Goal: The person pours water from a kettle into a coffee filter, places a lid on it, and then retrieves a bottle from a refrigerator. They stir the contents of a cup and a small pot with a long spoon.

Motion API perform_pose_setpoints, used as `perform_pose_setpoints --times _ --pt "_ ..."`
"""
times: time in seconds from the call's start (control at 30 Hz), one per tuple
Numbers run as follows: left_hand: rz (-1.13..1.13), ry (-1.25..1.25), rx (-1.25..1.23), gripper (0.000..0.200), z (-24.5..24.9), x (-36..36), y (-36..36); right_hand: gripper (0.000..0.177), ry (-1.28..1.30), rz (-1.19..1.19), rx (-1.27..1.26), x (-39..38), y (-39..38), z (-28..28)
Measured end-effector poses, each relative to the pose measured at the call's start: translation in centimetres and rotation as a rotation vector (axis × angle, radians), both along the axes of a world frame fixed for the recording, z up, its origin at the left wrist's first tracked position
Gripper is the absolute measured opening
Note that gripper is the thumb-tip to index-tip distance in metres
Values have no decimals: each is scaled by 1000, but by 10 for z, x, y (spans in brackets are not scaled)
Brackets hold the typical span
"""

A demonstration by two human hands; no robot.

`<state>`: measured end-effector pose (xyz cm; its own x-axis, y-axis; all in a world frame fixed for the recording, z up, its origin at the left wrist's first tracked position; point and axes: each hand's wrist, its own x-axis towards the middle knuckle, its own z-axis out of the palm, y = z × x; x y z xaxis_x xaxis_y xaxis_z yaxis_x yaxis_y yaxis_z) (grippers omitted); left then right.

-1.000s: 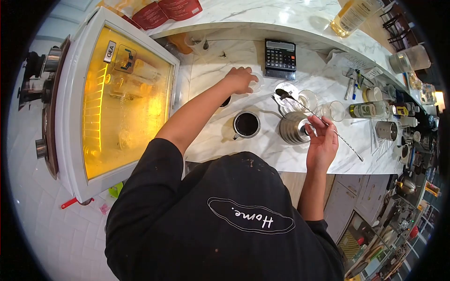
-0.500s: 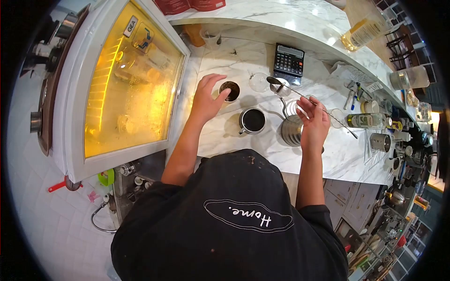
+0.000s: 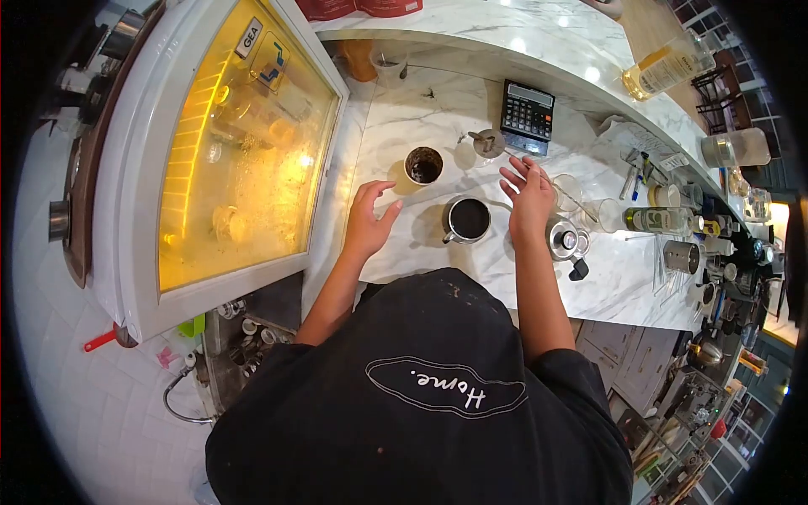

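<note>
My left hand [image 3: 370, 220] is held over the counter with thumb and fingers apart and nothing in it. Just beyond its fingertips stands a cup with dark coffee grounds [image 3: 423, 166] stuck to its inside. Between my hands is a metal mug [image 3: 468, 220] of black liquid. My right hand [image 3: 530, 200] has its fingers bent around a thin, twisted bar spoon [image 3: 585, 209], whose shaft runs off to the right. The spoon's other end is hard to make out. Beside my right wrist sits a metal kettle [image 3: 562, 239] with a black handle, partly hidden by the arm.
A fridge with a yellow-lit glass door [image 3: 244, 151] stands at left. Behind the cups are a calculator [image 3: 528, 118] and a round metal disc [image 3: 488, 144]. Glasses and a bottle [image 3: 656, 219] line the right. A raised marble ledge [image 3: 505, 34] runs along the back.
My left hand has drawn back from the grounds cup. My right hand has shifted left, bringing the spoon along at a different angle. The whole view has shifted slightly.
</note>
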<state>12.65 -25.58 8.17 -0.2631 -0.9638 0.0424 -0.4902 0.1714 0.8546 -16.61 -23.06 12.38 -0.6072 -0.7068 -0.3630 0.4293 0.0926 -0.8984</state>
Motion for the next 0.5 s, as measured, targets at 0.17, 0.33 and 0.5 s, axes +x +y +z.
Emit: perform_pose_setpoints --times 0.17,0.33,0.5 --pt "-12 19 29 43 -7 -2 -6 39 58 13 63 5 -11 -10" --pt "-2 26 62 42 -13 0 -6 41 176 61 103 10 -22 -5" --pt "10 29 97 42 -17 0 -5 43 325 133 175 13 -34 -1"
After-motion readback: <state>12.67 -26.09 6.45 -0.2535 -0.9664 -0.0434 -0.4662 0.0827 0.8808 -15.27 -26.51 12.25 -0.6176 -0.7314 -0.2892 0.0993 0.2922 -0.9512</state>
